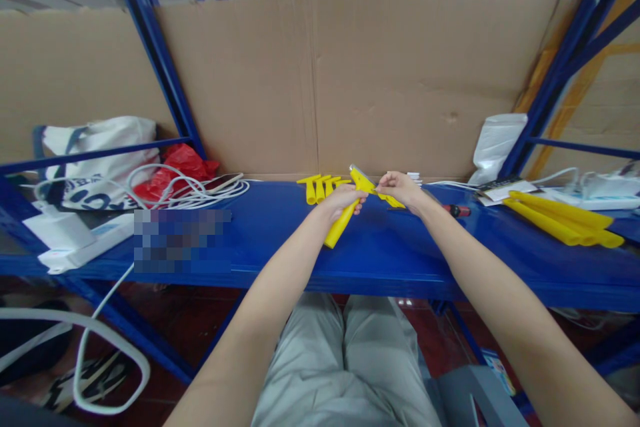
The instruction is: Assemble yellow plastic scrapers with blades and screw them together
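Note:
A yellow scraper (338, 225) with a long round handle and a wide head with a clear or metallic edge is tilted up over the blue shelf. My left hand (345, 199) is closed around it, just below the head. Close to the right side of that head, my right hand (399, 188) has its fingers pinched together; what they hold, if anything, is too small to make out. Beneath the right hand lie flat yellow pieces (393, 201), partly covered by it. Behind my left hand, several yellow T-shaped scrapers (320, 190) rest side by side.
At right lie a red and black tool (457, 211), yellow tubular handles (565, 220) and a white plastic bag (497, 147). White cables (200, 193), a power strip (90, 243), a red bag (183, 167) and a cloth bag (107, 153) sit at left. Cardboard (380, 80) stands behind.

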`<state>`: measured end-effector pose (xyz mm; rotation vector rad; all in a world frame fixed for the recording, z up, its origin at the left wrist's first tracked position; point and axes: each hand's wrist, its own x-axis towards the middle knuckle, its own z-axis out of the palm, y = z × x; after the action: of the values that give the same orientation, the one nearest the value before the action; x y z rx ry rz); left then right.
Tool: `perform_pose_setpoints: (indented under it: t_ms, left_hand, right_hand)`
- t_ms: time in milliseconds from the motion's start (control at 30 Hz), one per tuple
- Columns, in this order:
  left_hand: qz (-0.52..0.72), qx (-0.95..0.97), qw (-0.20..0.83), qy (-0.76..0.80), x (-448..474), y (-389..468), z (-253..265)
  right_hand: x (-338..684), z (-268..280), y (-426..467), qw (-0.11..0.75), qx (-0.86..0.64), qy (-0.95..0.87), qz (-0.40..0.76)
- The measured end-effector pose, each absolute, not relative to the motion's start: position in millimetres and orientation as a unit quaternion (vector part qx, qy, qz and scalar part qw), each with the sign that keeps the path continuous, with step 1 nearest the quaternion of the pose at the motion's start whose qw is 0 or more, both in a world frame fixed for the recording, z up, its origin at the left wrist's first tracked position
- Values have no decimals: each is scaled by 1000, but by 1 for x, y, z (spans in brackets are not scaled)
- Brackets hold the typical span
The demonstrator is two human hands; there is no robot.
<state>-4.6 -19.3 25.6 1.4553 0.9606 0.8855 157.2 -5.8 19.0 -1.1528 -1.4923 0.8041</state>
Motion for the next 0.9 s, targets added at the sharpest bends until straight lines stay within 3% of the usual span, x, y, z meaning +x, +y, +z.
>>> perform_pose_setpoints:
  t_ms: [700, 900]
  left_hand:
    - [375, 590, 602, 387, -5, -21, 26]
    - [370, 578, 636, 351, -7, -21, 28]
  right_hand:
    - [152, 14, -5, 515, -544, -604, 273]
    - [150, 17, -12, 512, -515, -553, 407]
